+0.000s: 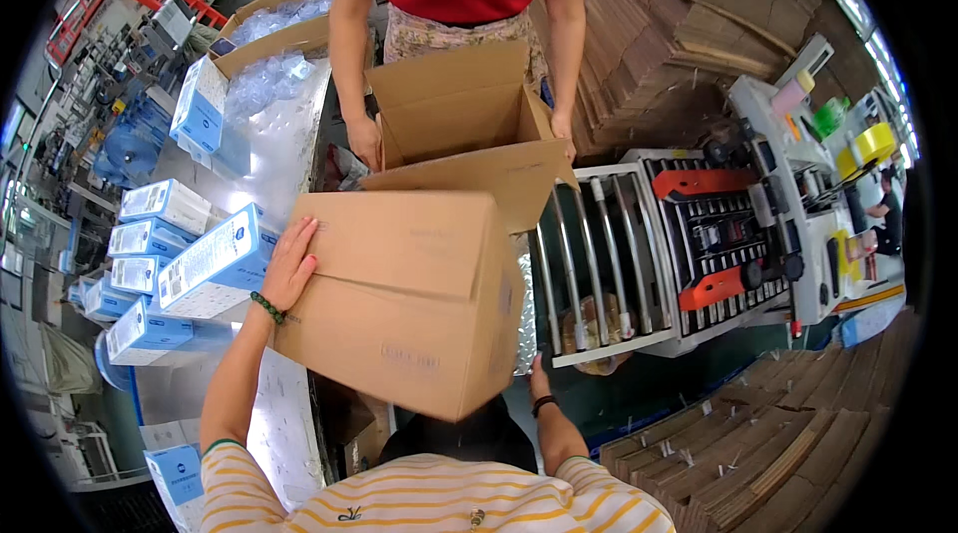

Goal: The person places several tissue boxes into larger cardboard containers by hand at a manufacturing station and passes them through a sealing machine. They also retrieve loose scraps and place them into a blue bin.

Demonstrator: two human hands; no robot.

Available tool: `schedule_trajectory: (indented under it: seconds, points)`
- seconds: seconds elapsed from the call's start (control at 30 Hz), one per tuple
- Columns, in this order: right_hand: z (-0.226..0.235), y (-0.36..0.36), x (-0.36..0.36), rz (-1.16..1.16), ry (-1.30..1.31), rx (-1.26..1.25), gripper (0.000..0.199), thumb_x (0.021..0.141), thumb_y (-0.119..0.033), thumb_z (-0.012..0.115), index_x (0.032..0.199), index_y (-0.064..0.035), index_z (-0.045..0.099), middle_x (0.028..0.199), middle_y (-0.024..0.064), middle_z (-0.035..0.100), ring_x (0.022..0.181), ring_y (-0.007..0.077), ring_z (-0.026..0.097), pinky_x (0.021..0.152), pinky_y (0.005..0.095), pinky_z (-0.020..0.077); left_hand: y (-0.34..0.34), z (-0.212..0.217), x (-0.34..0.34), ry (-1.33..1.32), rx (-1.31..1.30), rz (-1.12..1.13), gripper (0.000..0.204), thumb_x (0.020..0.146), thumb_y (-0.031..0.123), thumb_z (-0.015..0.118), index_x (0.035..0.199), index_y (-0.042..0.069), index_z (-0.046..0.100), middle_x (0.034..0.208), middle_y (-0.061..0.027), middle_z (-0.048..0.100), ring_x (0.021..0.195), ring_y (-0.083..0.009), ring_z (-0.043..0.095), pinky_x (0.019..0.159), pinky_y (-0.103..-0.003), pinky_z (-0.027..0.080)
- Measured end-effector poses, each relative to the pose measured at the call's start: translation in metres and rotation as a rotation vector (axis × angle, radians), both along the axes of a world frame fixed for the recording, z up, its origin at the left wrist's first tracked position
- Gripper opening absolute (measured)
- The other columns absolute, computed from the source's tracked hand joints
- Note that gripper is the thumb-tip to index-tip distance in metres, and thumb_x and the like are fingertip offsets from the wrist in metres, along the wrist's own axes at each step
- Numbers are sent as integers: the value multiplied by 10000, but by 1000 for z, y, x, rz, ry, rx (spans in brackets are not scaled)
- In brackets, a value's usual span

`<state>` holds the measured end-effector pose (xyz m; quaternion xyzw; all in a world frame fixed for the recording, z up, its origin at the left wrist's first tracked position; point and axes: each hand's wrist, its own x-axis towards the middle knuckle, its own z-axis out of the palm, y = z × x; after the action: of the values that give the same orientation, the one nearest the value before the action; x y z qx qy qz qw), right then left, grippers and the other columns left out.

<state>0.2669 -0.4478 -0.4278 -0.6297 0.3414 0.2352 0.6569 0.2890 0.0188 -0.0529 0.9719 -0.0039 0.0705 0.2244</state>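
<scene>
A closed brown cardboard box [399, 273] sits tilted in front of me, its flaps folded down. My left hand [289, 268] lies flat on its left edge, fingers stretched out, a dark green bead bracelet at the wrist. Low beside the box's right side is my right hand [540, 381], with a dark band at the wrist; its fingers are mostly hidden, and I cannot tell whether it touches the box. Beyond stands an open cardboard box [454, 119], with a co-worker's hands [365, 142] at its sides.
Blue-and-white cartons [215, 264] stand on the metal table [284, 423] at left, near clear plastic packaging [267, 76]. At right are a roller conveyor [599, 264] and a taping machine [714, 234] with orange parts. Flattened cardboard stacks [649, 44] rise behind, with more cardboard [758, 423] at lower right.
</scene>
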Motion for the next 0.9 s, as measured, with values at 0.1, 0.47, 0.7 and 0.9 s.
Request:
schedule_trajectory:
  seconds: [0.1,0.47,0.7,0.9]
  points:
    - [18,46,-30,-273,170,471,674,804,-660,380,1152,-95,500,1053,81,562,996,227,497,855,351,358,3,-5,-19,-15,-46,110,516,846,197,423,1320,14,331,1366,-172,322,1271,-313,283,1054,-375,201]
    - [348,-83,157,-216,-900,225,397,872,-400,466,984,-36,577,922,78,616,838,198,592,779,325,454,-130,-96,-45,218,-1582,364,772,856,629,277,1348,34,288,1393,-85,303,1272,-217,294,1029,-358,252]
    - [440,92,33,1044,-1491,-676,386,704,-441,659,637,-80,540,654,110,540,611,287,547,502,394,427,-146,-28,-69,216,-1549,620,845,770,548,565,1360,31,251,1244,-152,462,1088,-264,484,903,-343,369]
    - [457,93,75,1111,-1394,-626,392,680,-275,690,957,-17,590,989,176,562,969,348,503,816,446,411,-143,-86,-83,306,-449,562,725,766,320,616,1329,4,288,1121,-267,527,1044,-393,506,897,-390,399]
